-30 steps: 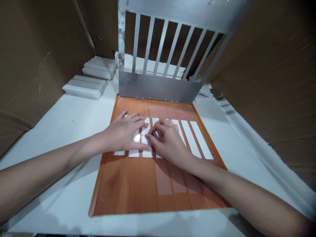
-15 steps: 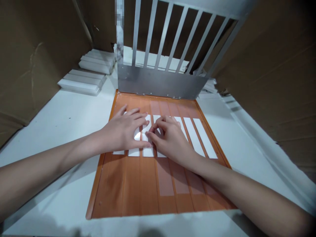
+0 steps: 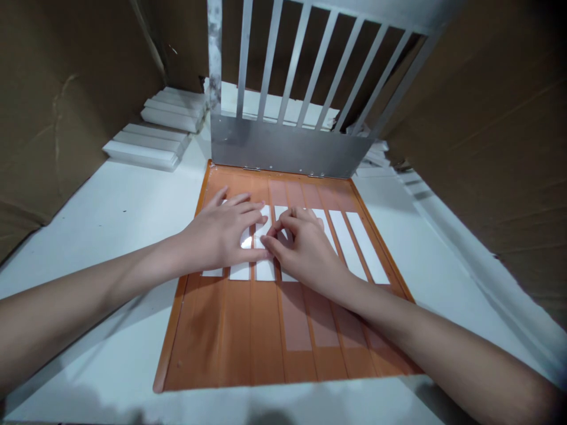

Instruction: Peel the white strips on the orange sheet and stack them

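An orange board point(image 3: 230, 330) with narrow grooves lies flat, and several white strips point(image 3: 367, 248) rest side by side across its middle. My left hand point(image 3: 228, 233) is spread palm down over the strips on the left, its thumb reaching right. Just beside it, my right hand point(image 3: 301, 242) has thumb and index finger pinched at a white strip point(image 3: 266, 268) near the middle; whatever is between the fingertips is too small to make out. Hinged at the board's far edge, a slotted metal frame point(image 3: 287, 144) stands raised.
Stacks of white strips point(image 3: 142, 147) lie at the back left, with another stack point(image 3: 175, 112) behind. More white pieces point(image 3: 376, 154) are at the back right. Brown cardboard walls point(image 3: 496, 136) enclose the white table point(image 3: 119, 200) on the left, back and right.
My left thumb has drawn slightly left. Both hands otherwise keep almost the same place over the strips.
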Action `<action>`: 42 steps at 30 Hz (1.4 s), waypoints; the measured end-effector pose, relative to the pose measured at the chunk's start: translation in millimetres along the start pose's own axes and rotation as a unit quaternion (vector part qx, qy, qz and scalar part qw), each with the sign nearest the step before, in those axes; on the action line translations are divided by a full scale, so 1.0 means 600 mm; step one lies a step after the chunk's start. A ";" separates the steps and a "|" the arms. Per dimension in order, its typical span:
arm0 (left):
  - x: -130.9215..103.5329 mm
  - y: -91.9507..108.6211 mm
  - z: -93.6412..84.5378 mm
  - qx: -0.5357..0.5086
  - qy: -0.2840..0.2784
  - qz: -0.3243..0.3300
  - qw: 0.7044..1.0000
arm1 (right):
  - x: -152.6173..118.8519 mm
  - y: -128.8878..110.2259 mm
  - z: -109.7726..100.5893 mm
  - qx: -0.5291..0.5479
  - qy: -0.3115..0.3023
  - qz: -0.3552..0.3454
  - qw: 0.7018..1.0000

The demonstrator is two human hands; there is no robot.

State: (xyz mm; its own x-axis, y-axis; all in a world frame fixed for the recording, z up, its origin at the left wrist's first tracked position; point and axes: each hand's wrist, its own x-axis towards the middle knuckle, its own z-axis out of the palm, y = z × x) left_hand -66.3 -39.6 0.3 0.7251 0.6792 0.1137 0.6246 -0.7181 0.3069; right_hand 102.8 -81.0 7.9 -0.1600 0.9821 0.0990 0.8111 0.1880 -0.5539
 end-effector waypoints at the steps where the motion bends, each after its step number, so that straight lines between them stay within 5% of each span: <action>1: 0.000 0.000 0.000 0.001 -0.001 -0.001 1.000 | 0.000 0.000 0.000 -0.002 0.000 0.000 1.000; 25: 0.001 -0.004 0.003 -0.003 0.014 0.005 1.000 | 0.007 0.007 0.002 -0.050 0.013 -0.001 0.999; 32: 0.008 -0.007 0.002 0.007 0.038 0.022 0.999 | -0.003 -0.001 -0.017 -0.110 0.052 -0.104 0.987; 38: 0.013 -0.013 0.009 0.012 0.061 0.021 0.998 | -0.059 -0.039 -0.043 -0.260 -0.153 -0.290 0.908; 42: 0.015 -0.017 0.010 0.014 0.070 0.021 0.997 | -0.073 -0.042 -0.034 -0.366 -0.205 -0.344 0.840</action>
State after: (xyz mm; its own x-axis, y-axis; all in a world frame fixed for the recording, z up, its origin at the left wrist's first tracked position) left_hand -64.2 -27.1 -7.1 0.7041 0.6616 0.2578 0.6040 -0.7489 0.2725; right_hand 100.6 -128.4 34.2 -0.7911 0.5819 -0.1885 0.5523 0.8120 0.1888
